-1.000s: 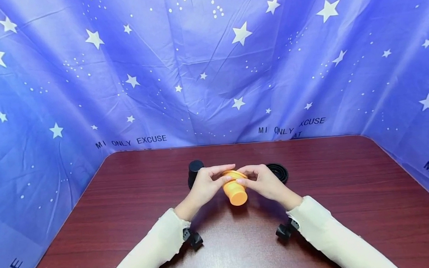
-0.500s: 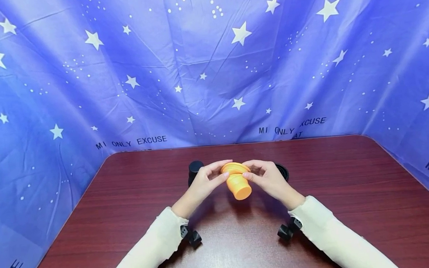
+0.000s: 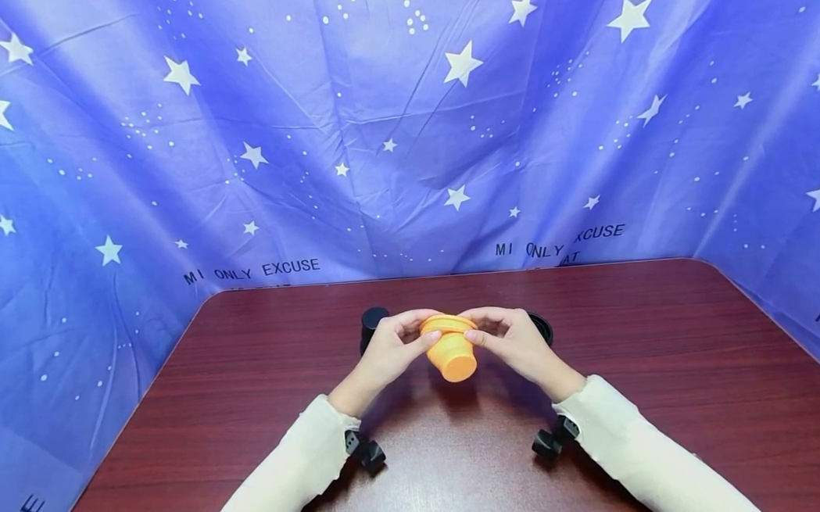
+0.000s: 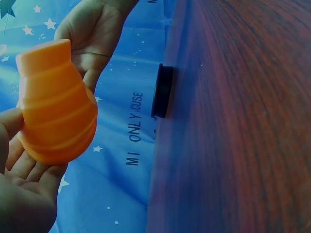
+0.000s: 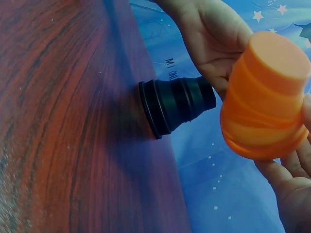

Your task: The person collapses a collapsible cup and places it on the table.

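Observation:
Both hands hold an orange collapsible cup (image 3: pixel 453 353) above the middle of the table, its narrow base tilted toward me. My left hand (image 3: pixel 389 350) grips the wide rim end from the left, thumb on the near side and fingers behind. From the right, my right hand (image 3: pixel 517 342) grips that same end in a like way. Stepped folds ring the cup's wall in the left wrist view, where the cup (image 4: pixel 57 109) hangs clear of the tabletop. The cup's round flat base shows in the right wrist view, above the folds of the cup (image 5: pixel 267 104); its opening is hidden.
Behind my left hand a black stepped cup-like piece (image 5: pixel 177 104) stands wide end down. A flat black ringed disc (image 4: pixel 164 91) lies beyond my right hand, partly hidden in the head view. The reddish-brown table (image 3: pixel 251 422) meets a starry blue curtain (image 3: pixel 402 131) at its far edge.
Over the second, both hands have lifted the orange cup slightly, away from me. In the last half second its base has swung a little to the left. Both hands have kept their hold.

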Demonstrator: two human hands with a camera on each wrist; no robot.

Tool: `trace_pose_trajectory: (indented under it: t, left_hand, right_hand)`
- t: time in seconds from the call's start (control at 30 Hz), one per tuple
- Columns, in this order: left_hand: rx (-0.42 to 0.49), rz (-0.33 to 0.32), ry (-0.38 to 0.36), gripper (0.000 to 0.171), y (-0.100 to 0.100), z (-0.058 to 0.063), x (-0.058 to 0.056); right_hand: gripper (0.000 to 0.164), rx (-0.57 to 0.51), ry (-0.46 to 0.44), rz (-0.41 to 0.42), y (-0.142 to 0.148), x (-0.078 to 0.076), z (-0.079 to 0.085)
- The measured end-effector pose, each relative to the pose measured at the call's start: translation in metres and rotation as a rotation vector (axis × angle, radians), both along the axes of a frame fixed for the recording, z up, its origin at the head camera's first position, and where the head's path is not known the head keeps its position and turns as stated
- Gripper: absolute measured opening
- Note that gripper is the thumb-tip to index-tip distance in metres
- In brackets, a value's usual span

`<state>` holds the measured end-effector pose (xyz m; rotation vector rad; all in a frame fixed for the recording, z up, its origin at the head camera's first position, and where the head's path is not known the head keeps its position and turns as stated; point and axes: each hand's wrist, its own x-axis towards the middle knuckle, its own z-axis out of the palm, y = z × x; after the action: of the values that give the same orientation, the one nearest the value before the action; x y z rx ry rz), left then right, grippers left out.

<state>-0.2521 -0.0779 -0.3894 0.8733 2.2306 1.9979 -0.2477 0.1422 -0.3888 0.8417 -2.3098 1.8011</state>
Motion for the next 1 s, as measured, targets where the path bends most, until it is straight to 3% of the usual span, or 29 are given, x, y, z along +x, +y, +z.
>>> trace_pose_trajectory:
  t: [0.23,0.5,0.67,0.87,1.0]
  left_hand:
    - [-0.118,0.060,0.046,0.033,0.004,0.023,0.020]
    - [-0.196,0.091,0.079,0.035,0.007,0.029,0.027]
    - [-0.159,0.078,0.066,0.035,0.008,0.023,0.023]
    - [-0.038,0.025,0.092,0.037,0.002,0.003,0.004]
    - [0.038,0.007,0.046,0.039,-0.002,0.001,-0.001]
  right_hand:
    - [0.024,0.013,-0.120,0.103,0.001,0.000,0.002]
    - [0.022,0.097,-0.131,0.103,-0.003,0.002,-0.001]
    - [0.021,0.072,-0.088,0.106,-0.004,0.002,-0.002]
    - [0.021,0.024,-0.040,0.080,-0.003,0.002,-0.001]
    - [0.025,-0.096,-0.062,0.067,-0.002,0.002,0.001]
